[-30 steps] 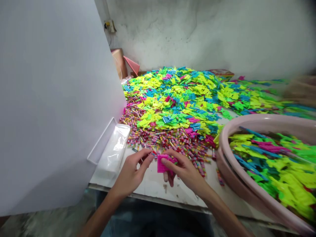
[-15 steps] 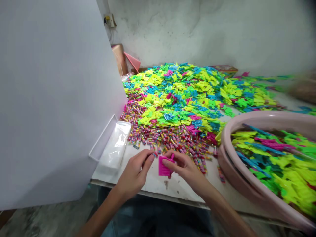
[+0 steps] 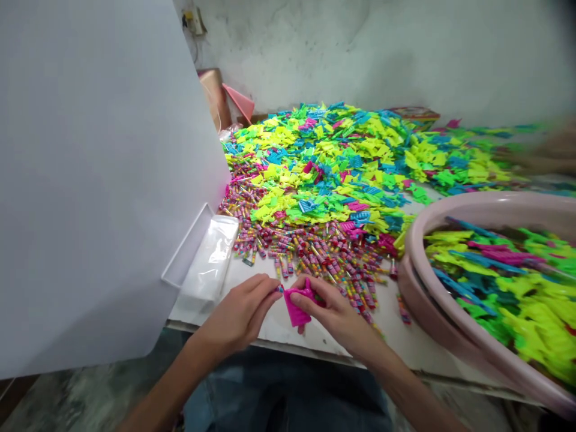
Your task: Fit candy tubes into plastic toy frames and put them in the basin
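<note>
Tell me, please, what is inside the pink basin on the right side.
Inside the pink basin lie yellow, green, blue and magenta plastic pieces in a heap. Whatever lies beneath the top ones, including the basin's bottom, is covered.

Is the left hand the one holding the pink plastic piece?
No, the right hand holds the pink plastic piece, while the left hand pinches a small item beside it.

No txt legible: prints on tubes [image 3: 333,255] L of tub [image 3: 414,243] & box [image 3: 416,113] beyond tub too small/blurred.
</note>
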`<state>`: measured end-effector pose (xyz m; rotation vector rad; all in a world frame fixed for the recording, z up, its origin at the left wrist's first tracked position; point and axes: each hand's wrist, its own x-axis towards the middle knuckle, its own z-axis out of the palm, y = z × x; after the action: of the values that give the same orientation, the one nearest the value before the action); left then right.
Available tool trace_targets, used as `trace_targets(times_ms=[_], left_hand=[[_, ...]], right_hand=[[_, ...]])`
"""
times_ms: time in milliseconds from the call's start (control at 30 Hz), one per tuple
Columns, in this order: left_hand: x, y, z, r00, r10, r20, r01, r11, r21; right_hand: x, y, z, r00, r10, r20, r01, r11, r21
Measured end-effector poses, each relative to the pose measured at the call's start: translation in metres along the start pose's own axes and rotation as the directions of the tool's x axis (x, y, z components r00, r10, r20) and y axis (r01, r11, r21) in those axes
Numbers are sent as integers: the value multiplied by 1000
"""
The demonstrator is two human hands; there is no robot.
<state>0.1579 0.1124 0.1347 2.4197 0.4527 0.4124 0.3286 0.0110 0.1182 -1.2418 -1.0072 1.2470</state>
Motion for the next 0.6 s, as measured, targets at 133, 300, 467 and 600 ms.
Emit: trace_targets(times_ms=[133,300,467,600], left_hand=[[-5,-6,1,1000,9,23,-9,1000,13],[-12,-10,3,1000,24,10,-24,1000,-6],[-19,-11,6,999,5,34,-5,1000,15],[-24,-16,6,1000,13,14,-13,1000,16]], right_hand=[[-2,9,10,994,-97,-54,90,989,-118],[-6,14,16,964,-246,-104,206,933,-294],[-6,15,19,1000,9,-10,-9,1000,-14],[-6,19,22,994,-69,-87,61,994,-90]])
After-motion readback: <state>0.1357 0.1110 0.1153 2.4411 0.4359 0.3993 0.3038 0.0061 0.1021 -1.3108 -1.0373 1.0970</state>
